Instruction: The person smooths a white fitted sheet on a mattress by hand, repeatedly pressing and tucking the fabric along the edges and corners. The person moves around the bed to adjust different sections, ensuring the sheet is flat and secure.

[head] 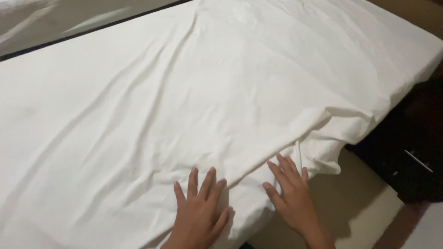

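While pressing down on the white sheet (pixel 184 92), left hand (pixel 198 216) open, palm flat, fingers spread, gripping nothing. Right hand (pixel 293 198) likewise open and flat, fingertips up against a ridge of bunched cloth (pixel 300 152), not pinching it as far as can be seen.

Step in hand, judging by the flat palms: smoothing the sheet at the near edge of the bed (pixel 415 55). Looks partway: long creases running diagonally from the near edge toward the far side, plus a loose rumpled corner (pixel 332 133) hanging off the near right, untucked.

Any further smoothing calls for outward strokes along the creases, palms kept flat; the loose corner calls for a grasp instead of a press.

Sheet location: spread over most of the bed top, slack at the near right corner, draped over the edge there.

Containers: none in view, nothing to report inside any.

Around: tan floor (pixel 355 216) under the right hand, dark furniture (pixel 406 152) just beside the corner, pale surface (pixel 55 23) past a dark gap (pixel 92 30) at far left.
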